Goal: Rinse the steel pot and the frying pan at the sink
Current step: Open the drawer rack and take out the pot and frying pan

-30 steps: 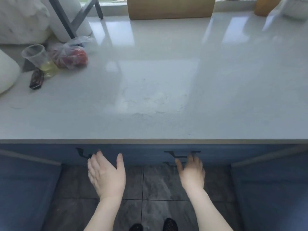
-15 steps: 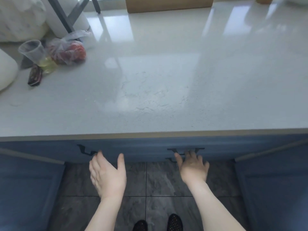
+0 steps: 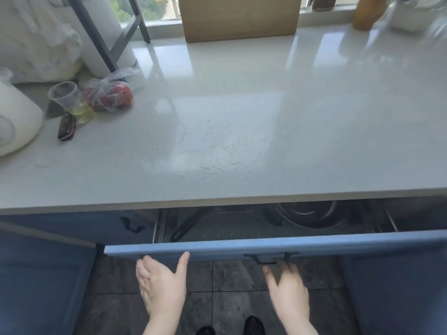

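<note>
A blue drawer under the grey countertop stands partly pulled out. Inside it, at the right, the curved rim of a steel pot shows, mostly hidden by the counter edge. A long dark handle lies in the drawer's left part; what it belongs to is hidden. My right hand, blurred, hooks its fingers on the drawer handle. My left hand is open, fingers spread, its thumb tip touching the drawer front's lower edge. No sink is in view.
Blue cabinet doors stand at the left and right of my legs. On the counter's left sit a plastic cup, a bag of red fruit and a white appliance. A cardboard box stands at the back.
The drawer has slid out toward me, pulled by my right hand on its handle, and its inside now shows. My left hand stays open beside the drawer front.
</note>
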Action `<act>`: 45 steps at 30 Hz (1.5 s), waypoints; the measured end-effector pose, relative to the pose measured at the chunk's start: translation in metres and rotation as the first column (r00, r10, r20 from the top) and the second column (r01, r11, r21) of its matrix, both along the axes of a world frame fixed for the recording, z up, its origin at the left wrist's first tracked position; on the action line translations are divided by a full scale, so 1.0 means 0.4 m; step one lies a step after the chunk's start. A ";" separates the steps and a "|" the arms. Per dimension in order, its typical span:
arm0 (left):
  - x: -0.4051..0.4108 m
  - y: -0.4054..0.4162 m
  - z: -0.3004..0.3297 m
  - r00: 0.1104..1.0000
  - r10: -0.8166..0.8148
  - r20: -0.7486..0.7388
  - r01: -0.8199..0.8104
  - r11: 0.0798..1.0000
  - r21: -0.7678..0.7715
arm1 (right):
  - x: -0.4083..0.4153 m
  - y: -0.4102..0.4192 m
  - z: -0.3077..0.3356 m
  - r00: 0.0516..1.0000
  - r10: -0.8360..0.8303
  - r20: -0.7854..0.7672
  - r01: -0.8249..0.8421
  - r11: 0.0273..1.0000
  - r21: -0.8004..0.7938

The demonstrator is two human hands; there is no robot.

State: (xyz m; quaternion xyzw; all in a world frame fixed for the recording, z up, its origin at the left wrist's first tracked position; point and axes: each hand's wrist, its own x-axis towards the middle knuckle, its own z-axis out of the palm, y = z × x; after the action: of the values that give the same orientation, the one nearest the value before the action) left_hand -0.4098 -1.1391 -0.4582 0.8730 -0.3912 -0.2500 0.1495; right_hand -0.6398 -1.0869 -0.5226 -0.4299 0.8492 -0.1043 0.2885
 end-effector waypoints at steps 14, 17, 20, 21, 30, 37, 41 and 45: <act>0.010 0.054 0.065 0.977 -0.109 0.182 0.109 0.994 0.008 | -0.274 0.021 0.190 0.933 -0.184 -0.311 0.150 0.980 -0.130; 0.005 0.057 0.066 0.978 -0.108 0.179 0.096 0.993 0.074 | -0.281 0.018 0.193 0.931 -0.144 -0.336 0.147 0.989 -0.018; 0.009 0.063 0.062 0.979 -0.100 0.175 0.086 0.993 0.085 | -0.278 0.023 0.199 0.933 -0.117 -0.341 0.143 0.988 0.053; 0.010 0.066 0.062 0.979 -0.100 0.176 0.086 0.993 0.087 | -0.276 0.027 0.201 0.933 -0.111 -0.342 0.142 0.988 0.066; 0.013 0.174 0.100 0.980 -0.135 0.146 0.121 0.987 0.105 | -0.258 0.144 0.205 0.932 -0.104 -0.348 0.137 0.988 0.073; 0.002 0.266 0.146 0.987 -0.135 -0.091 0.136 0.991 0.003 | -0.240 0.267 0.204 0.933 -0.106 -0.345 0.149 0.984 0.102; 0.024 0.287 0.121 0.946 -0.207 -0.251 0.214 0.977 0.003 | -0.236 0.313 0.208 0.936 -0.117 -0.331 0.160 0.981 0.105; 0.063 0.330 0.095 0.903 -0.425 -0.066 0.430 0.890 0.152 | -0.229 0.336 0.223 0.940 -0.122 -0.320 0.163 0.981 0.106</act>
State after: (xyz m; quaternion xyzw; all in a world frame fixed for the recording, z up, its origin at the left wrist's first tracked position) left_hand -0.3845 -1.0070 -0.4204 0.7707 -0.5497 -0.3214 0.0252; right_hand -0.7315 -0.9526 -0.4332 -0.3585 0.9179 0.0000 0.1700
